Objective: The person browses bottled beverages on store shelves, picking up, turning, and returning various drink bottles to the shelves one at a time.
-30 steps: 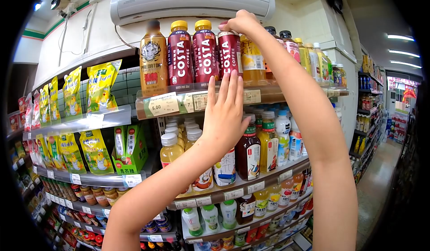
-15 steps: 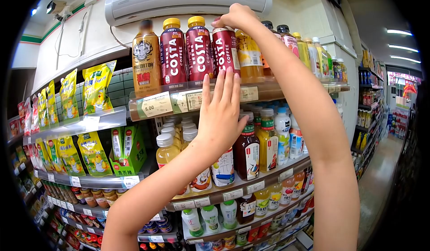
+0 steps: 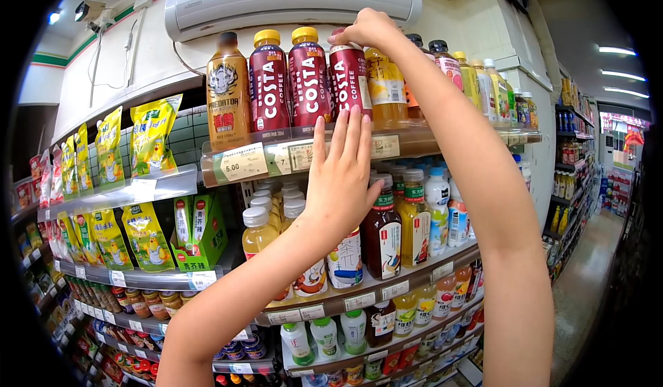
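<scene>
My right hand reaches up to the top shelf, its fingers closed on the top of a dark red Costa coffee can. Flat and spread, my left hand lies against the shelf's front edge, its fingertips at the lower part of that can. Two Costa bottles with yellow caps stand upright left of the can, and a brown Predator bottle is farther left. A yellow drink bottle stands just right of the can, partly behind my right forearm.
An air conditioner hangs above the top shelf. Below are rows of bottled drinks. Yellow bags and a green box fill shelves at the left. An aisle floor runs along the right.
The view has shifted slightly, so the top-shelf bottles appear farther left than a second ago. Both hands keep nearly the same poses at the can and shelf edge.
</scene>
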Tool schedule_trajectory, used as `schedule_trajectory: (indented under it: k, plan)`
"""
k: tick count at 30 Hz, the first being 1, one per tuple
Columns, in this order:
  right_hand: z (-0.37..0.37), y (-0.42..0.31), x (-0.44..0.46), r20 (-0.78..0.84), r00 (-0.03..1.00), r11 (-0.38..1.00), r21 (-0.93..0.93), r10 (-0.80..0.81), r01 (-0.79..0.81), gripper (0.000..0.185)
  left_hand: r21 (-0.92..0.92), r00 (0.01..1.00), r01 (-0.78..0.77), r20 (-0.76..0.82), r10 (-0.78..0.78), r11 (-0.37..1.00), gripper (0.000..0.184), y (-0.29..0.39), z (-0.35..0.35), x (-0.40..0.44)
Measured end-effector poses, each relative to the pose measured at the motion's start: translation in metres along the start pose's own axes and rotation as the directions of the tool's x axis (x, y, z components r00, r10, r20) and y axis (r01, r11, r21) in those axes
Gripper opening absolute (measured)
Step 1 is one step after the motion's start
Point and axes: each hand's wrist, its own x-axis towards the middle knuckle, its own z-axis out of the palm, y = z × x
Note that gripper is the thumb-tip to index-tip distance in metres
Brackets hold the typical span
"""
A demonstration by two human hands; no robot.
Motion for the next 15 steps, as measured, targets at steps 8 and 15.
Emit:
schedule_trajectory:
  k: [8, 15]
  plan:
    - [0.001, 0.003, 0.002, 0.036, 0.999, 0.998, 0.053, -0.016, 0.014, 0.063, 0.022, 1.0, 0.002, 0.011, -0.002, 1.0, 0.085, 0.001, -0.002, 0.0]
    - [0.006, 0.012, 0.017, 0.131, 0.987, 0.98, 0.186, -0.096, 0.071, 0.059, 0.033, 1.0, 0.004, 0.011, -0.004, 0.999, 0.085, 0.002, -0.002, 0.0]
